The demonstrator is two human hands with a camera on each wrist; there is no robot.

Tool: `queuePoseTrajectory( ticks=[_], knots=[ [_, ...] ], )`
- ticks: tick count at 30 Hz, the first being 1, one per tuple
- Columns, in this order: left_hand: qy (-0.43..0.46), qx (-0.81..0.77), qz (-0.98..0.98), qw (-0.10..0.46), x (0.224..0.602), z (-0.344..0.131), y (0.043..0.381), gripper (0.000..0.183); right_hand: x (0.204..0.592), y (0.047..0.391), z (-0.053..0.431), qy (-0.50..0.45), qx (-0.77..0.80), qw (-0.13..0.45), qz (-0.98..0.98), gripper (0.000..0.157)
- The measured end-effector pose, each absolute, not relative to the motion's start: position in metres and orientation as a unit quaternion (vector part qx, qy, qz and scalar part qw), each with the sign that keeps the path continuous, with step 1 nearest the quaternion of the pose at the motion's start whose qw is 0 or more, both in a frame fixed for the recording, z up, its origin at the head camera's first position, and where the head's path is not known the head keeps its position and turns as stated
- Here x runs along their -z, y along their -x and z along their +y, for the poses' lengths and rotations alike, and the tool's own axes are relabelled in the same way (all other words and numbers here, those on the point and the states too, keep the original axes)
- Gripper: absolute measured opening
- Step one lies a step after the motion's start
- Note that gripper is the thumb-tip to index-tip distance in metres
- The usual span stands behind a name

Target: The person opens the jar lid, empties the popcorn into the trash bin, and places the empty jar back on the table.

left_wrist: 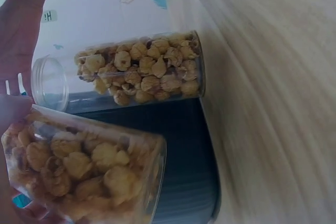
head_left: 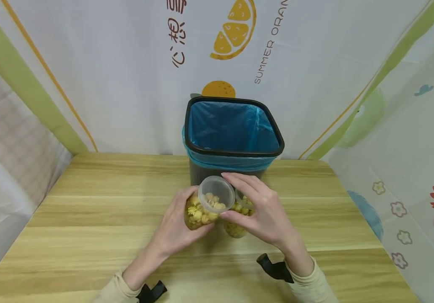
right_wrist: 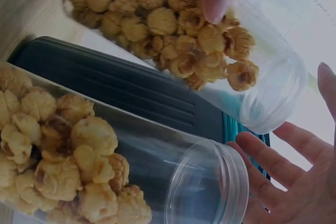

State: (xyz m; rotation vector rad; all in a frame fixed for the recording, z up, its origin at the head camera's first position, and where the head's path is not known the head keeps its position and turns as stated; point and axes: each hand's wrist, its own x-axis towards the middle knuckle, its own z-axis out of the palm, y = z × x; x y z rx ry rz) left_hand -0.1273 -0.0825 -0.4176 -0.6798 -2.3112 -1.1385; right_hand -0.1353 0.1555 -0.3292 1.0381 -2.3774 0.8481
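My left hand [head_left: 175,227] grips a clear plastic jar of popcorn [head_left: 198,212], raised and tilted, its round top facing up. In the right wrist view, the thumb of that hand lies across the held jar [right_wrist: 173,30]. My right hand [head_left: 258,206] spans the jar's top, thumb and fingers spread around the rim. Its fingers [right_wrist: 278,166] look straight and apart in the right wrist view, right by the mouth. A second popcorn jar [left_wrist: 142,72] stands upright on the table, partly hidden behind my right hand in the head view.
A dark bin [head_left: 235,154] lined with a blue bag [head_left: 220,122] stands at the table's back edge, just beyond the jars. The wooden table [head_left: 107,219] spreads around them. Printed curtains [head_left: 133,84] hang behind and at the sides.
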Motion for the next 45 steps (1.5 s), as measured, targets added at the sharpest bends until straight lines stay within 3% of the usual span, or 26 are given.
queuePoseTrajectory(
  ticks=[25,45],
  knots=[
    [0.269,0.278,-0.838,0.384,0.401,-0.086,0.128,0.1,0.326,0.134,0.154,-0.347,-0.265,0.238,-0.867,0.078],
    [0.278,0.274,-0.836,0.385,0.4,-0.09,0.125,0.102,0.328,0.133,0.153,-0.361,-0.28,0.224,-0.861,0.07]
  ],
)
